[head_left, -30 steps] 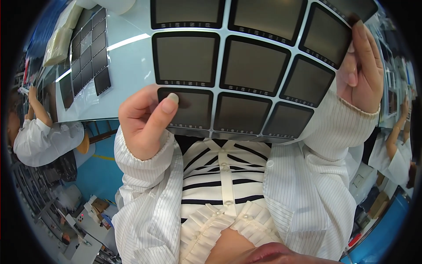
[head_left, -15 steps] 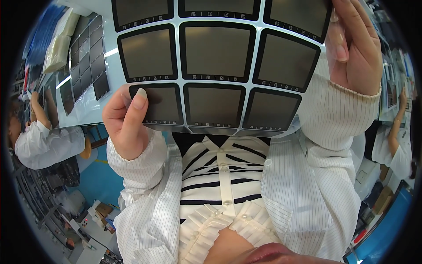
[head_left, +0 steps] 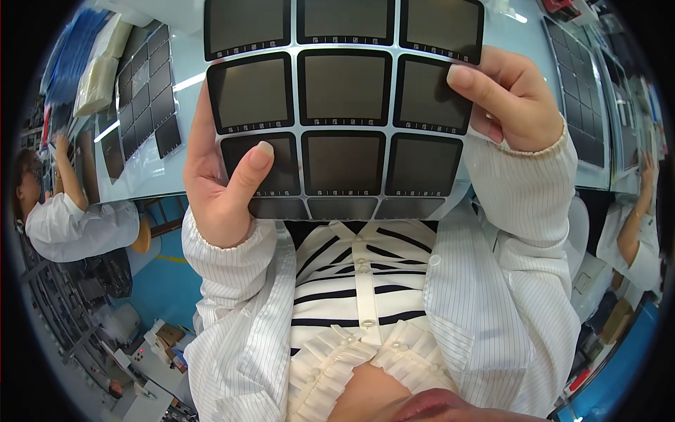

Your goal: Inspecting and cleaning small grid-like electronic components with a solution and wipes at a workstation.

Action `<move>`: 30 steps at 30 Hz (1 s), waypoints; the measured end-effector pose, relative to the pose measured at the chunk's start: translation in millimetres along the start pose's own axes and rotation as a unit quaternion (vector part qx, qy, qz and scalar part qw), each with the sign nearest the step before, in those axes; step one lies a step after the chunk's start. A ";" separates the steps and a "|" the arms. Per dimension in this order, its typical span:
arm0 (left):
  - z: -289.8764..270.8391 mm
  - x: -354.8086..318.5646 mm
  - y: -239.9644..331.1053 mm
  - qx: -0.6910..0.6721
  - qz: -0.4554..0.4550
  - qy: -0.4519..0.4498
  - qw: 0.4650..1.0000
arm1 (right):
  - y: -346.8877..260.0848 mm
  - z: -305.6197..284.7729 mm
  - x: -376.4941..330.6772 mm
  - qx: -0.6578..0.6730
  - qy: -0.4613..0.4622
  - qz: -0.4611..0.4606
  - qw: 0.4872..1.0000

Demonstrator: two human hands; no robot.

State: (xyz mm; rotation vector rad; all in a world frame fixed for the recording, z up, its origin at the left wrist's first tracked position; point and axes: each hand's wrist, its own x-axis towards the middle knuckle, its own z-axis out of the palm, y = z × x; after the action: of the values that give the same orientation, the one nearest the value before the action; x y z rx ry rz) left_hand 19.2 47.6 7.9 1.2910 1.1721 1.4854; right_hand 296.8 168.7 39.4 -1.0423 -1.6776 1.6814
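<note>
Held up in front of me is a pale sheet (head_left: 297,129) carrying rows of dark, black-framed rectangular panels (head_left: 344,88). A row of small light marks runs along the lower edge of each panel. My left hand (head_left: 226,186) grips the sheet's lower left side, thumb across a corner panel and fingers behind. My right hand (head_left: 512,95) grips its right side, thumb pressed on the edge of a middle-row panel. The fingers behind the sheet are partly hidden. The sheet's top runs out of the picture.
On the pale table (head_left: 184,141) lie similar dark panels at left (head_left: 145,91) and at right (head_left: 578,88). Blue sheets (head_left: 67,63) and yellowish packs (head_left: 104,67) sit far left. People in white work at left (head_left: 81,225) and right (head_left: 626,239).
My right hand has come down and inward, its thumb now pressing on the sheet's right side. The sheet sits farther back and flatter. My left thumb reaches further over the corner panel.
</note>
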 end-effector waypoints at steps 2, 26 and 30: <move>1.5 0.6 -1.4 -0.007 0.018 -0.003 1.000 | -0.3 3.2 -3.9 0.090 0.037 0.024 0.995; -10.1 5.0 -23.8 0.099 0.021 0.004 0.995 | -10.3 41.0 -21.2 0.174 0.049 -0.011 0.984; -9.1 9.0 -3.3 0.393 0.114 0.061 0.910 | -5.5 47.8 -24.9 0.191 0.027 -0.079 0.978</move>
State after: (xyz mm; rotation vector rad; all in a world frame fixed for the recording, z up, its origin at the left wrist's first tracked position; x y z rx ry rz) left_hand 9.0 55.9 6.3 1.9368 1.8659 1.2949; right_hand 270.6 121.6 44.9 -0.7441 -1.2946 1.7606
